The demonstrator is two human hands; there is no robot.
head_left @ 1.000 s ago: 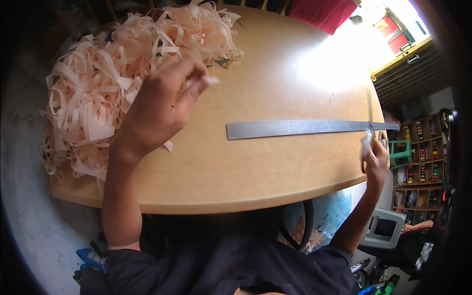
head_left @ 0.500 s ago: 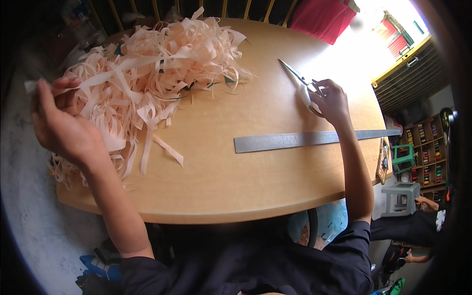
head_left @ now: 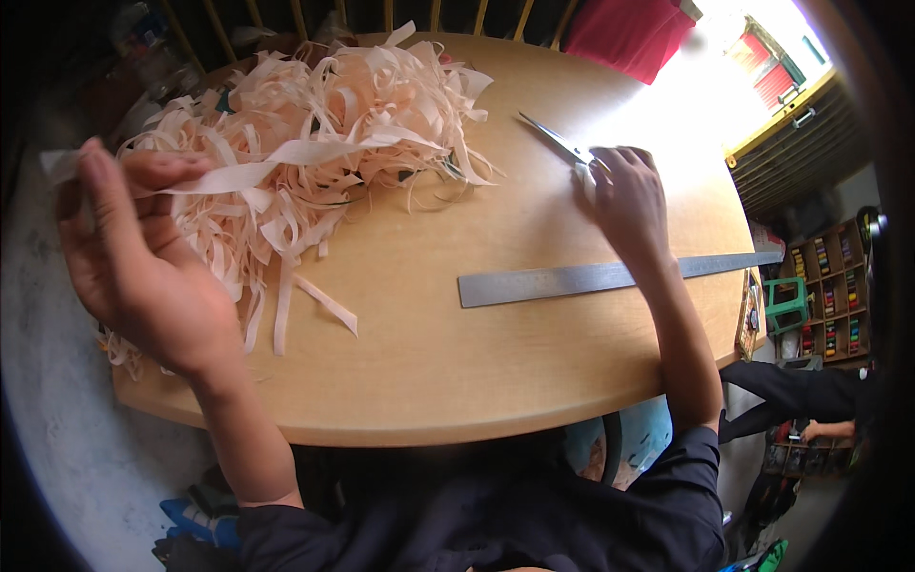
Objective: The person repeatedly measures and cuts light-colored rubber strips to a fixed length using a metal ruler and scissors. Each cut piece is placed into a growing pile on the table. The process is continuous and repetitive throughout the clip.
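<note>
Head view: biggest thing I've got is the table (head_left: pixel 410 372). Pile of pale strips (head_left: pixel 381 91) heaped at its far left, presumably to keep loose ends away from the tools. Metal ruler (head_left: pixel 548 284) lies flat on the right half, likely for stability; right forearm crosses above it, contact unclear. Right hand (head_left: pixel 631 195) is wrapped round the handles of the scissors (head_left: pixel 555 137); blades look together, tips up-left, probably angled off the wrist. Left hand (head_left: pixel 157 276), fingers curled, lightly pinches one strip (head_left: pixel 238 179) trailing over the pile; soft grip likely avoids creasing. Can't tell if its far end is loose.
</note>
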